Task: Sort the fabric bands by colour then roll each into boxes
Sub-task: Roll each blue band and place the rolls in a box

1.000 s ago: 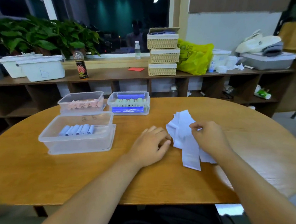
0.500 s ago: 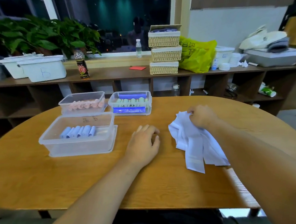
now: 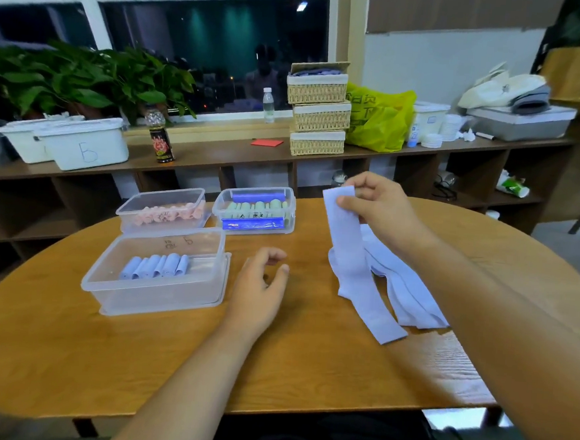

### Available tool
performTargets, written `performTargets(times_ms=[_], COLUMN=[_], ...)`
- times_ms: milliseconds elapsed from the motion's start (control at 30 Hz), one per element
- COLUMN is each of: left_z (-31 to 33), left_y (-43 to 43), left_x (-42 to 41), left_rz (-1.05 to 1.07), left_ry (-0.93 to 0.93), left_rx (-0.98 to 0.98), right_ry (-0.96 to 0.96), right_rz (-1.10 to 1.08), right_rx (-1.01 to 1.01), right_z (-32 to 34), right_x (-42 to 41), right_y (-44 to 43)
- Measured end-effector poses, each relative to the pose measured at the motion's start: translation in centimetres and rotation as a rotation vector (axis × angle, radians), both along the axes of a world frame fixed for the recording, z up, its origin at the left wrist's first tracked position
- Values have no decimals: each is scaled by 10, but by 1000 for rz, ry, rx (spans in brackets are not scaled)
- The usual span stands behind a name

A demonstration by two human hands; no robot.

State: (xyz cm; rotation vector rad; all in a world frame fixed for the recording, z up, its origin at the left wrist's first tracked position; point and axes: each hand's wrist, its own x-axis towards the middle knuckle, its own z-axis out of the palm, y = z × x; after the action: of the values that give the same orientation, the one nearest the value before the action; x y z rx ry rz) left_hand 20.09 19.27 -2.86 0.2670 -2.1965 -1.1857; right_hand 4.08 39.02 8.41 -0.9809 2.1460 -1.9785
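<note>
Right hand (image 3: 379, 205) pinches one pale band (image 3: 351, 258) up off the pile (image 3: 410, 297) on the round wooden table (image 3: 66, 358); left hand (image 3: 260, 283) hovers loosely open beside three clear boxes (image 3: 153, 289). Cluttered shelf (image 3: 217, 153) and dark window (image 3: 218, 50) beyond.

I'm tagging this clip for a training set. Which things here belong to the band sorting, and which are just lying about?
In the job:
- right hand pinching a pale blue band
- left hand, open
- loose band pile
- box of blue rolls
- box of pink rolls
- box of green rolls

Lying about:
- wicker baskets
- yellow bag
- white bins
- bottles
- plants
</note>
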Motion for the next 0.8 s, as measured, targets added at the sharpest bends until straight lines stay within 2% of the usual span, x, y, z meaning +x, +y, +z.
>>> performTargets(times_ms=[200, 333, 467, 633, 733, 800], left_z=[8, 12, 14, 15, 12, 8], left_y=[2, -4, -17, -18, -19, -18], left_x=[21, 29, 37, 43, 40, 36], left_rz=[-122, -51, 5, -12, 7, 12], left_ry=[176, 306, 329, 321, 311, 237], left_rx=[187, 248, 281, 276, 299, 269], right_ry=[-112, -157, -167, -173, -218, -249], right_rz=[186, 242, 262, 235, 185, 122], right_rx=[-199, -271, -322, -284, -208, -103], right_z=[43, 60, 69, 58, 27, -4], right_x=[52, 75, 89, 83, 62, 42], right_y=[-26, -39, -48, -65, -86, -100])
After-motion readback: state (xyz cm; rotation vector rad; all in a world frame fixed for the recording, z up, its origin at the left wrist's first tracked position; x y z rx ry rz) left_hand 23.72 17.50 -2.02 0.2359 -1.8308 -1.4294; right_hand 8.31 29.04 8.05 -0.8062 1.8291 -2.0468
